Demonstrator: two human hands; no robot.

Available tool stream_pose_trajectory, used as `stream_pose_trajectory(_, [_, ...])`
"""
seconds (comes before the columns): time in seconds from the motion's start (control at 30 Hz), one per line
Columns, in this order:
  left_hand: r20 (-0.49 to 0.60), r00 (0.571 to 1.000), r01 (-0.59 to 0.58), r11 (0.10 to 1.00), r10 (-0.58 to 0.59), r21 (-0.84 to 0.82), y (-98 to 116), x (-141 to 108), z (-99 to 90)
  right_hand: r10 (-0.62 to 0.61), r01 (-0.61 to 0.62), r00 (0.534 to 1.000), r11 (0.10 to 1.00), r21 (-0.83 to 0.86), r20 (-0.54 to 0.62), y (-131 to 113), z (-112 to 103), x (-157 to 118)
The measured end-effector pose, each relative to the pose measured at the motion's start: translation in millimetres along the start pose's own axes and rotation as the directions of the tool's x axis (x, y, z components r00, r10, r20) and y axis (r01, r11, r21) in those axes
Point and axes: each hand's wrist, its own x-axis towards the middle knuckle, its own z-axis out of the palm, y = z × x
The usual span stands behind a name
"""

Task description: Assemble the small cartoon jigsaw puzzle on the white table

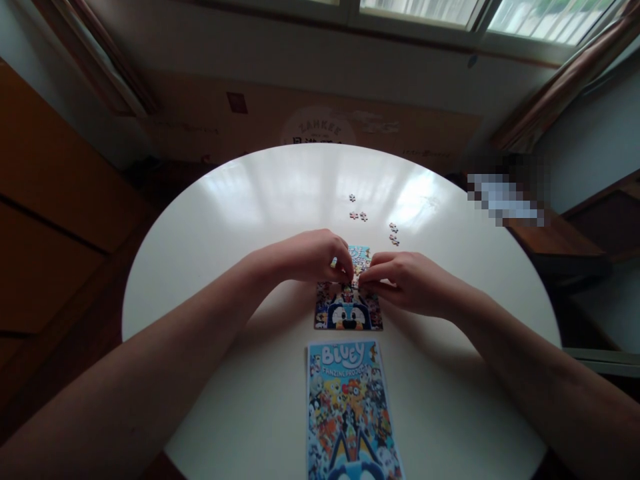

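Note:
A partly joined jigsaw puzzle (349, 316) lies on the table, with a blue cartoon dog's face along its near edge. Over its middle, my left hand (325, 257) is bent down from the left, thumb and fingers pinched together on the surface. My right hand (405, 280) comes in from the right, its fingertips also closed against the puzzle and nearly meeting the left ones. Whatever sits between the fingertips is too small and hidden to make out. Nearer to me lies a printed picture sheet (350, 407) reading "Bluey Fanzine Project", showing similar characters.
Beyond the puzzle, several loose jigsaw pieces (354, 215) lie on the white oval table (225, 220); two more pieces (394, 240) are farther right. Orange-brown cabinets (45, 200) stand at left, a wooden bench (555, 233) at right, and a window (425, 13) behind.

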Motion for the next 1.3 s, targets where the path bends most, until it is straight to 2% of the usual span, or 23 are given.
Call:
stream_pose_trajectory(0.1, [-0.032,0.999,-0.030,1.000,0.029,-0.003,-1.3,-1.2,-0.7,-0.006,0.005,1.000,0.998,0.059,0.023,1.5,-3.6,-0.9])
stream_pose_trajectory(0.2, [-0.103,0.993,-0.055,0.998,0.055,-0.002,-4.4,-3.0,-3.3,-0.025,0.031,0.999,0.990,0.136,-0.040,4.9,-7.9,-2.4])
stream_pose_trajectory(0.33, [-0.253,0.966,-0.039,0.996,0.057,0.076,-11.0,-3.8,-7.3,-0.012,0.028,0.994,0.988,0.149,-0.107,7.2,-10.1,-2.9])
stream_pose_trajectory(0.53, [-0.489,0.872,0.063,0.985,0.024,0.161,-19.8,-3.6,-7.8,-0.018,0.029,0.998,0.986,0.164,-0.064,5.6,-4.9,-0.6])
stream_pose_trajectory(0.7, [-0.559,0.829,0.105,0.984,-0.006,0.147,-28.1,-2.2,-3.5,-0.044,0.050,0.998,0.988,0.147,-0.039,7.5,-3.5,0.3])
stream_pose_trajectory(0.97, [-0.696,0.713,0.240,0.962,-0.086,0.128,-47.9,-1.5,-1.8,-0.044,0.045,0.998,0.999,-0.020,0.052,-2.5,-7.8,-1.6])
stream_pose_trajectory(1.03, [-0.735,0.671,0.266,0.957,-0.095,0.119,-55.7,-1.5,-2.4,-0.022,0.026,0.998,0.998,-0.059,0.060,-6.9,-8.8,-1.9])
stream_pose_trajectory(1.1, [-0.786,0.608,0.303,0.948,-0.115,0.096,-64.4,-0.8,-2.9,-0.010,0.013,0.998,0.998,-0.065,0.059,-8.0,-7.5,-1.8])
stream_pose_trajectory(1.3, [-0.903,0.360,0.417,0.906,-0.237,-0.071,-84.7,0.6,-5.3,-0.082,0.083,0.997,0.995,0.047,-0.005,6.2,3.8,2.3])
